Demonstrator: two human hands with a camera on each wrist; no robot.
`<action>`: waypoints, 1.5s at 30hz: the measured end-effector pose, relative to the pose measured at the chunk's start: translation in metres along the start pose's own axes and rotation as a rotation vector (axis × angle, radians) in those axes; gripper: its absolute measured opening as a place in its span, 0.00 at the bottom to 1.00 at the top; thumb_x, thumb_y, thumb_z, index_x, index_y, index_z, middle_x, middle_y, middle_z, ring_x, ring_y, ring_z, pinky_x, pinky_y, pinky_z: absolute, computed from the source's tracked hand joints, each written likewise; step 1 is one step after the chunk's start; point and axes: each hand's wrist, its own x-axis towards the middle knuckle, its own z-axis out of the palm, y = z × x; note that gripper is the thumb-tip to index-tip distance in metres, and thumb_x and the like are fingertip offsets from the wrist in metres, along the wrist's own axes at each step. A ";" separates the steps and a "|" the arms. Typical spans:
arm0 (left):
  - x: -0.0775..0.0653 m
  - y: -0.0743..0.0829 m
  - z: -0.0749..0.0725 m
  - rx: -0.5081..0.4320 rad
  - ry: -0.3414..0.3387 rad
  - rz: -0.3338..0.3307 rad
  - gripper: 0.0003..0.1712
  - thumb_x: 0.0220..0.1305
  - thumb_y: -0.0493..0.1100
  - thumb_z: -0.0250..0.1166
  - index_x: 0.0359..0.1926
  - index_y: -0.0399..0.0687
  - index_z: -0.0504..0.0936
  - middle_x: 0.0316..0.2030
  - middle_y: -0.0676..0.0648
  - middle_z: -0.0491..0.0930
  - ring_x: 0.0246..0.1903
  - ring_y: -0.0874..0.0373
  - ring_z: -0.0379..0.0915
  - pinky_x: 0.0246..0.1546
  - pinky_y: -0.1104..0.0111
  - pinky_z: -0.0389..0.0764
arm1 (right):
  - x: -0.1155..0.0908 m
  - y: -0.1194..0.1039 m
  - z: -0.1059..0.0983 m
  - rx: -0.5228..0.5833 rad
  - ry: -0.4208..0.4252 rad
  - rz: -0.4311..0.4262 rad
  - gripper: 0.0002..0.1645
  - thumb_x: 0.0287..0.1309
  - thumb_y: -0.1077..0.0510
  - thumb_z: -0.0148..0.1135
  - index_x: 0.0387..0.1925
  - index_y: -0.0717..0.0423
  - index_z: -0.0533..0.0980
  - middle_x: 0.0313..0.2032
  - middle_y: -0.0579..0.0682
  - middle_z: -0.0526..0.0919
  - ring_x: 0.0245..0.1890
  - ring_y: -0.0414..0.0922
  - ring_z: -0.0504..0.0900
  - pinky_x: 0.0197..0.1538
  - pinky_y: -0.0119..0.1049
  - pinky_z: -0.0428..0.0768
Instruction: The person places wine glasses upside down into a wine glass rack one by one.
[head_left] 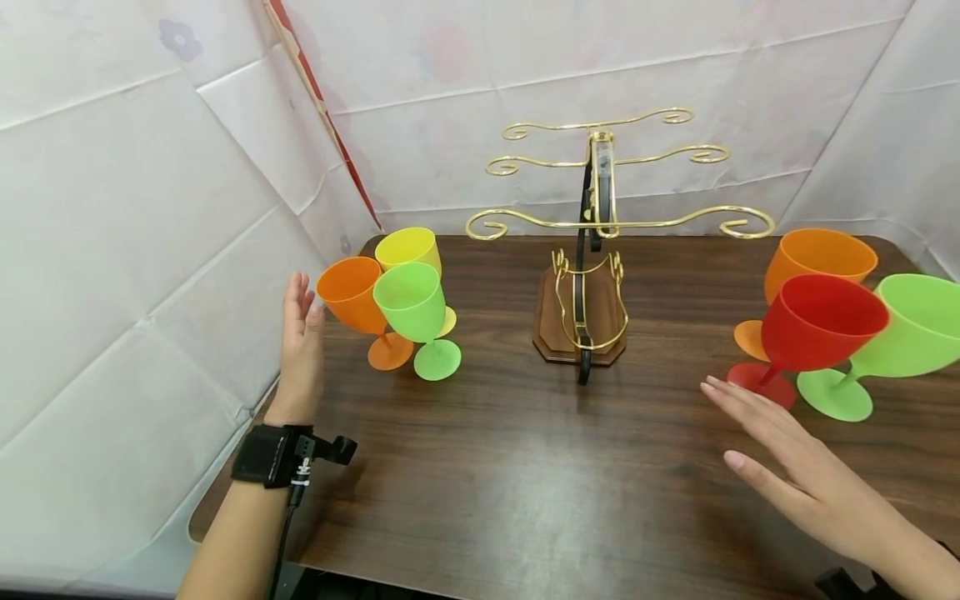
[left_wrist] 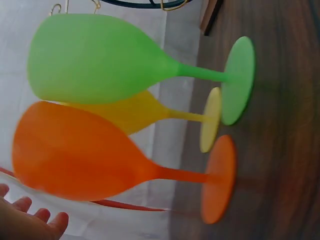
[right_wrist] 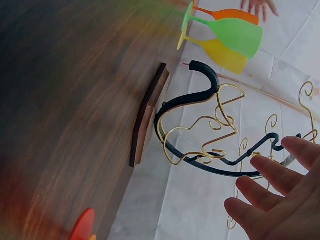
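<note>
Right fingers (head_left: 752,413) near the red goblet (head_left: 810,332)

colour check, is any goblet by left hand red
No, near the left hand stand an orange goblet, yellow goblet and green goblet.

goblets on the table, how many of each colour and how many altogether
Orange goblets: 2
Green goblets: 2
Yellow goblet: 1
Red goblet: 1
Total: 6
</note>
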 end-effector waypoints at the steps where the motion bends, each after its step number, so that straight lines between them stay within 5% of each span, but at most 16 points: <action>1: 0.001 -0.005 0.001 -0.030 0.004 -0.028 0.38 0.71 0.56 0.48 0.74 0.64 0.40 0.75 0.54 0.39 0.73 0.58 0.34 0.73 0.56 0.38 | 0.000 0.000 0.000 0.001 0.000 0.001 0.46 0.55 0.66 0.62 0.72 0.44 0.54 0.71 0.40 0.57 0.67 0.26 0.50 0.57 0.07 0.49; 6: 0.002 -0.031 0.004 -0.135 -0.029 -0.091 0.43 0.68 0.56 0.53 0.74 0.63 0.38 0.74 0.52 0.40 0.73 0.59 0.36 0.73 0.58 0.40 | -0.001 0.001 0.002 0.000 0.003 0.006 0.46 0.55 0.65 0.63 0.71 0.43 0.55 0.71 0.39 0.57 0.67 0.26 0.50 0.57 0.07 0.48; 11: 0.004 -0.046 0.013 -0.143 -0.077 -0.109 0.41 0.68 0.47 0.56 0.73 0.65 0.42 0.71 0.51 0.49 0.69 0.56 0.46 0.70 0.52 0.50 | -0.002 0.002 0.002 0.000 0.001 0.018 0.46 0.55 0.65 0.63 0.72 0.42 0.54 0.70 0.38 0.57 0.67 0.25 0.49 0.56 0.07 0.47; 18: 0.007 -0.057 0.023 -0.193 -0.072 -0.131 0.42 0.61 0.35 0.63 0.69 0.62 0.51 0.61 0.52 0.64 0.60 0.58 0.63 0.54 0.74 0.71 | -0.002 0.002 0.006 0.020 -0.013 0.019 0.45 0.56 0.65 0.61 0.72 0.43 0.54 0.71 0.38 0.56 0.68 0.26 0.49 0.57 0.07 0.49; 30: 0.012 -0.056 0.033 -0.243 0.112 -0.158 0.42 0.54 0.33 0.69 0.66 0.55 0.58 0.57 0.51 0.67 0.54 0.58 0.68 0.49 0.76 0.76 | -0.003 0.004 0.008 0.017 -0.009 0.024 0.45 0.57 0.65 0.61 0.72 0.42 0.54 0.71 0.37 0.56 0.68 0.25 0.49 0.57 0.07 0.48; 34: 0.016 -0.049 0.030 -0.267 0.153 -0.122 0.41 0.53 0.32 0.69 0.64 0.54 0.60 0.57 0.50 0.68 0.54 0.57 0.68 0.47 0.77 0.77 | -0.003 0.005 0.008 0.022 -0.009 0.026 0.45 0.57 0.65 0.61 0.72 0.42 0.54 0.71 0.37 0.56 0.68 0.25 0.49 0.57 0.07 0.48; 45: 0.012 -0.039 0.021 -0.263 0.156 -0.071 0.40 0.54 0.33 0.69 0.64 0.55 0.60 0.57 0.49 0.68 0.54 0.57 0.69 0.47 0.76 0.77 | -0.003 0.006 0.008 0.022 -0.008 0.023 0.45 0.57 0.65 0.61 0.72 0.42 0.54 0.71 0.38 0.56 0.68 0.25 0.49 0.57 0.07 0.48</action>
